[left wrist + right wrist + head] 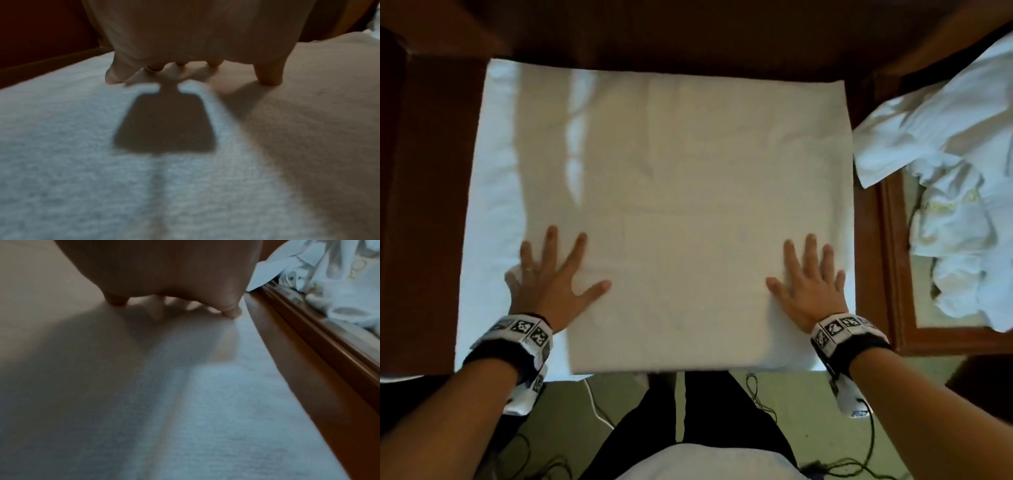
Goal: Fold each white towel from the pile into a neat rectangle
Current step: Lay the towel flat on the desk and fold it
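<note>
A large white towel [671, 171] lies spread flat over a dark wooden table, its near part folded into a thicker layer. My left hand [551, 270] presses palm down on the towel's near left part with fingers spread. My right hand [808, 277] presses flat near the towel's right edge, fingers straight. The left wrist view shows the fingers [115, 76] resting on the terry cloth [82, 162]. The right wrist view shows fingertips [232, 313] on the towel [185, 402] close to its right edge.
A crumpled pile of white towels [955, 192] sits to the right on a wood-framed side table [893, 274], also in the right wrist view as a pile [329, 280]. Dark wood [424, 205] borders the towel on the left and far side. Cables lie on the floor [756, 397] below.
</note>
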{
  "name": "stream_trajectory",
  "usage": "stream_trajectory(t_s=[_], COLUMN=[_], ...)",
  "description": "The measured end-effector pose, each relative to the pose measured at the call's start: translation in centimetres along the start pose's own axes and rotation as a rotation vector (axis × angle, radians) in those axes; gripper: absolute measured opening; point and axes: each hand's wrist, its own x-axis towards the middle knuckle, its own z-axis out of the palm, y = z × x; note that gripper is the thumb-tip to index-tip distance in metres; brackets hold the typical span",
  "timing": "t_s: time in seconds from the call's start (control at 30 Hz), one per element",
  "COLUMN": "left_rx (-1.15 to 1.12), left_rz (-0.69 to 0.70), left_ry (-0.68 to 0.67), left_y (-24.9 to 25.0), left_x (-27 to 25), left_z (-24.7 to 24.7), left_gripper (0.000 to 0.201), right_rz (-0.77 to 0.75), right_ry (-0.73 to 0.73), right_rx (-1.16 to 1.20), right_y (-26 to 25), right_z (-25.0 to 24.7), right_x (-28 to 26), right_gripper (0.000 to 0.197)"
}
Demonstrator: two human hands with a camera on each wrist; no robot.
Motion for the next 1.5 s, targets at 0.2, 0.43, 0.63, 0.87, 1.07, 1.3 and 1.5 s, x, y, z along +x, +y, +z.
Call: stream_trajectory(t_s=[0.2,0.43,0.63,0.87,1.07,1.3,1.5], left_rx=[0.021,-0.104,0.005,-0.010,-0.081,-0.001,-0.440], left_rz=[0.015,0.057,-0.014,0.024,0.055,0.076,0.108], left_ry=[0.024,0.074,-0.036,0.061,0.124,0.049,0.484], left_y=[0.6,-0.1,-1.8,0.6,-0.5,-2.7,-6.1], left_x=[6.8,4.4,0.0,7.1,1.3,-1.8,-4.5], left_z=[-4.8,-4.2,1.3,-4.2,-0.4,4.0,2.5], left_gripper=[0.098,0.097,0.093,0.096,0.095,0.090,0.051], right_rz=[-0.005,-0.016,-0.030,-0.013,-0.072,-0.071,-0.076], right_ry=[0.100,0.185,0.030,0.124,0.170,0.100,0.270], right_rx=[0.006,0.009,-0.053,-0.091,-0.046,-0.053,-0.114], right_y=[-1.3,-2.2,-1.0,-2.3,-3.6,-2.0,-5.4], right_z=[-4.4,-4.7,0.8,-4.9,-0.3,2.8,2.6], right_x=[7.3,6.3,0.5,7.8,1.9,-0.8,-1.5], right_gripper=[0.081,0.075,0.087,0.087,0.079,0.086,0.077])
